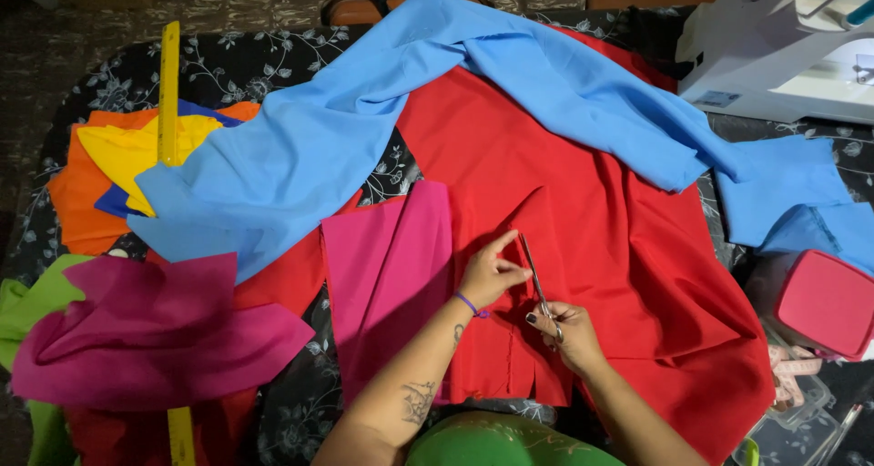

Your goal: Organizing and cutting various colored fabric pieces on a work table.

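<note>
A large red cloth (583, 211) lies spread over the middle of the table. My right hand (563, 331) grips a pair of metal scissors (535, 279) whose blades point away from me into the red cloth. My left hand (490, 271) pinches the red cloth just left of the blades, thumb and forefinger closed on a fold. A pink cloth piece (387, 275) lies flat to the left of my left hand.
A long blue cloth (364, 129) drapes across the back. Magenta cloth (155, 334), yellow and orange pieces (127, 152) and a yellow ruler (168, 93) lie at left. A white sewing machine (774, 47) stands back right, a pink-lidded box (824, 302) at right.
</note>
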